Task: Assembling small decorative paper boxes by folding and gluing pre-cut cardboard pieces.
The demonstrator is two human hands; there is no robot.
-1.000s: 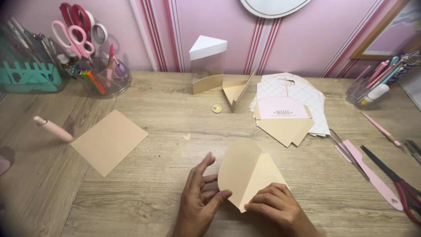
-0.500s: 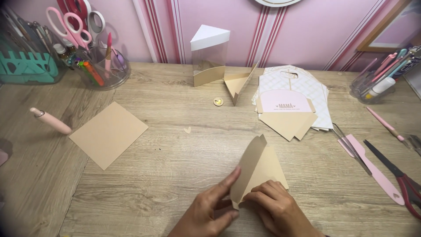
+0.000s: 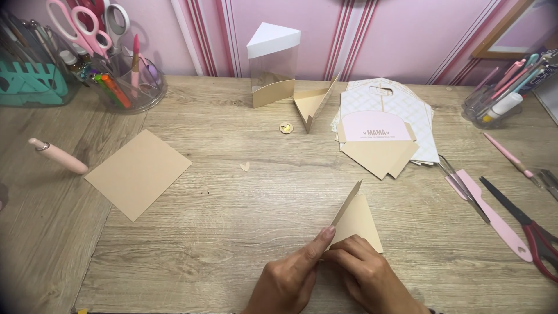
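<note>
A tan card piece (image 3: 357,221), cut to a wedge shape, lies on the wooden desk (image 3: 232,232) near the front edge. One flap of it stands upright along a fold. My left hand (image 3: 290,279) presses its thumb against the base of that raised flap. My right hand (image 3: 366,276) rests its fingers on the flat part of the card, holding it down. The two hands touch each other at the card's near corner.
A tan square sheet (image 3: 138,172) and a pink pen tool (image 3: 58,156) lie at the left. A clear wedge box (image 3: 272,64), a folded tan wedge (image 3: 314,104), a paper stack (image 3: 383,125), a pink folder tool (image 3: 494,212), scissors (image 3: 523,224) and tool holders (image 3: 122,81) ring the desk.
The card's curved flap has been folded up from lying open to standing on edge. Both hands slid down to its near corner, and the view moved closer to the desk.
</note>
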